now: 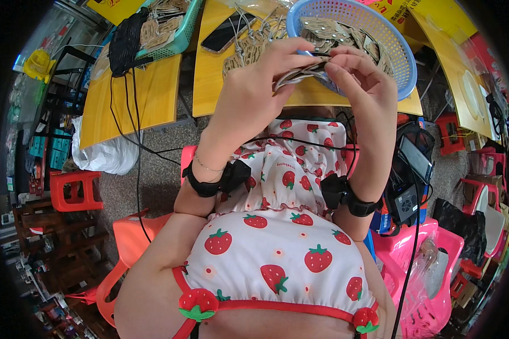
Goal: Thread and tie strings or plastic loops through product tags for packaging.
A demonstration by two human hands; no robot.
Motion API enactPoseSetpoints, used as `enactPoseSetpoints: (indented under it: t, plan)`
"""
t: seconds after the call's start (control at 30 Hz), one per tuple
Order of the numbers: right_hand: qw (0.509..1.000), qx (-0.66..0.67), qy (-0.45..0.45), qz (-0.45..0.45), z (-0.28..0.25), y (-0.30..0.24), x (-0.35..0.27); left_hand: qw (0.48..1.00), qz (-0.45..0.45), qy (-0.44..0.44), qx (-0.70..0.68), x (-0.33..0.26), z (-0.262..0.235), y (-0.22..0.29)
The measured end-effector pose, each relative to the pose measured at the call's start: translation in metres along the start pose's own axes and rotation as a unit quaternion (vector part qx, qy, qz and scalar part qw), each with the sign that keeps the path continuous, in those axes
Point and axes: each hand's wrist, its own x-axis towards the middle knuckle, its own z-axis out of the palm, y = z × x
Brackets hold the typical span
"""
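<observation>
Kraft-paper tags sit in a thin, slightly fanned bundle between the person's two hands, over the near edge of the yellow table and in front of the light-blue plastic basket. From my remote seat I see them almost edge-on: flat, brown, with pale grey edging along the lower side; the faces are too foreshortened for me to read their shape. I make the bundle's long axis slant across the view, one end low toward the left palm, the other rising toward the right fingertips and away from the body. The left grip pinches the bundle between thumb and fingers. The right grip has thumb and fingers drawn close together at the bundle's right end; I cannot tell whether they pinch it. Similar brown tags fill the basket.
</observation>
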Motion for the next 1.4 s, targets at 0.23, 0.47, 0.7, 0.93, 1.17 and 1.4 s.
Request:
enactPoseSetpoints:
  t: [0.23,0.47,0.7,0.93,1.17,1.4]
  plan:
    - [0.999,0.039,0.014,-0.019,0.008,0.003,0.001,0.999,-0.027,0.005,-0.025,0.003,-0.002,-0.001]
    - [0.997,0.075,-0.017,0.024,0.011,0.003,0.001,0.995,-0.065,-0.016,-0.079,0.006,-0.013,-0.002]
    - [0.984,0.17,0.05,-0.004,0.022,0.014,0.003,0.997,-0.054,0.034,-0.048,0.004,-0.005,0.006]
    - [0.99,0.139,0.016,0.017,0.019,0.018,0.005,0.987,0.076,0.088,0.111,0.001,0.001,-0.011]
    - [0.99,-0.084,-0.027,-0.109,0.014,0.019,0.005,0.99,0.11,0.032,0.085,0.007,0.0,-0.016]
    - [0.987,-0.066,-0.061,-0.13,0.009,0.019,0.007,0.999,-0.043,-0.002,0.015,0.007,-0.007,0.003]
